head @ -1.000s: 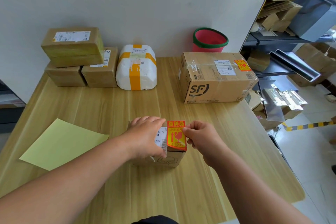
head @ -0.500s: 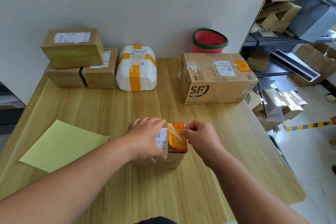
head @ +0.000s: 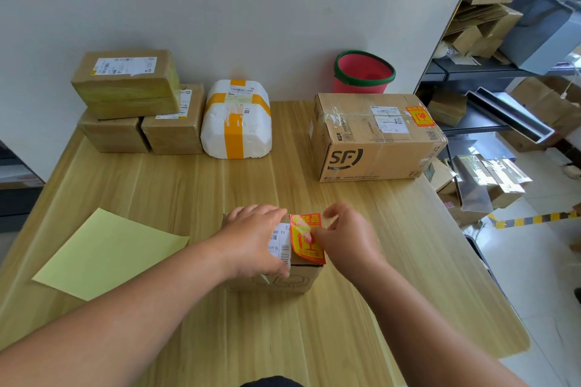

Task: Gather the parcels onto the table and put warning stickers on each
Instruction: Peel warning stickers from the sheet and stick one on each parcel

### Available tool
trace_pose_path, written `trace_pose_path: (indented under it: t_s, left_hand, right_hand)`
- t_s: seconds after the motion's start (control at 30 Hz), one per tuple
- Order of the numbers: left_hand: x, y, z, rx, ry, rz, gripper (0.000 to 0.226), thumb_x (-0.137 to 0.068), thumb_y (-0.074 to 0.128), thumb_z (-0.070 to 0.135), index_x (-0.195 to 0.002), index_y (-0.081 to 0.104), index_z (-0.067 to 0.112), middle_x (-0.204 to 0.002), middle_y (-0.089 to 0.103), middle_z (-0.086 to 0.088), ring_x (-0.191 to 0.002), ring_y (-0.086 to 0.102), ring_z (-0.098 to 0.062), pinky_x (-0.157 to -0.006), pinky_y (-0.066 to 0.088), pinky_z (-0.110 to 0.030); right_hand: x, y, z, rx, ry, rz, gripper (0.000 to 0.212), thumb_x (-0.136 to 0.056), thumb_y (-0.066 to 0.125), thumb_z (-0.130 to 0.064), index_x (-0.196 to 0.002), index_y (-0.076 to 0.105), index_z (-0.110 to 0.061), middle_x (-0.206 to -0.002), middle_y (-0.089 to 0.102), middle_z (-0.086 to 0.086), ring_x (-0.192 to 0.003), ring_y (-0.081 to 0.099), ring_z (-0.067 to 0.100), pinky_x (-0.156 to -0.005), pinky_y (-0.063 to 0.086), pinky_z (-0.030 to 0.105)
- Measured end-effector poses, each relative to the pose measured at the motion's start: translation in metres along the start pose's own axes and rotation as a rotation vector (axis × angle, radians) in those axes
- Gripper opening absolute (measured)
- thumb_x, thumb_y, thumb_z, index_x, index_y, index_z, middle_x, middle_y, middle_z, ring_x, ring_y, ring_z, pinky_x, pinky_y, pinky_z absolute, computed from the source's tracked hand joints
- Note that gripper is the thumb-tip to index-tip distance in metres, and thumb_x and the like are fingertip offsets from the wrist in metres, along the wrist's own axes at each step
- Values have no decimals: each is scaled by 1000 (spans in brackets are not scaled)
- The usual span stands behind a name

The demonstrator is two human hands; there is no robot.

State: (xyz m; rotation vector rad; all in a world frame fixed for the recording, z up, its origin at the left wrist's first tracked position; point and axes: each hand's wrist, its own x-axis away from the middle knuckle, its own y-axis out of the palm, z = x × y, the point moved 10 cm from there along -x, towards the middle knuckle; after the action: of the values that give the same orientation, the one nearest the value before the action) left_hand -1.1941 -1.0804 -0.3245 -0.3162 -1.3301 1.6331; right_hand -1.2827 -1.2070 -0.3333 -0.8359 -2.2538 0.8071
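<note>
A small cardboard parcel (head: pixel 292 280) stands on the wooden table (head: pixel 393 261) near its front edge. My left hand (head: pixel 254 239) lies over its top with fingers curled round it, holding it still. A red and yellow warning sticker (head: pixel 306 245) lies on the parcel's right part, slightly wavy. The thumb of my right hand (head: pixel 345 239) presses on the sticker; its other fingers are lifted and blurred. The SF carton (head: pixel 377 148) at the back right bears a similar sticker (head: pixel 419 116).
A white foam parcel (head: pixel 237 122) and three brown parcels (head: pixel 125 82) stand at the back left by the wall. A yellow backing sheet (head: pixel 107 254) lies front left. A red bucket (head: pixel 363 72) is behind the carton. Shelves with boxes (head: pixel 471 41) stand at the right.
My right hand went from pinching the sticker's upper right corner to pressing its thumb on the sticker's middle. The sticker now lies flatter on the parcel. My left hand has stayed put.
</note>
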Motion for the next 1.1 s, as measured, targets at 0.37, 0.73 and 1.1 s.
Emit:
trace_pose_path:
  t_s: [0.37, 0.73, 1.1]
  left_hand:
    - [3, -30, 19, 209, 111, 298, 38, -96, 48, 38, -134, 51, 32, -147, 39, 14, -140, 21, -6, -111, 12, -26]
    - [0, 6, 8, -93, 82, 143, 77, -86, 43, 66, -151, 16, 34, -158, 11, 17, -145, 3, -5, -114, 0, -31]
    - [1, 18, 6, -179, 99, 85, 71, -94, 29, 61, -152, 0, 32, -159, -8, 14, -145, -14, -8, -117, -8, -41]
  right_hand:
    - [23, -16, -34, 125, -615, 160, 9, -87, 67, -20, -95, 71, -19, -97, 65, -12, -96, 54, 9, -81, 39, 19]
    - [22, 16, -11, 335, -612, -69, 57, -91, 53, -51, -144, 40, -33, -151, 30, -24, -144, 13, 4, -113, 17, 30]
    - [28, 24, -5, 396, -570, -128, 60, -96, 34, -56, -151, 17, -37, -154, 5, -28, -145, -5, 0, -117, 6, 29]
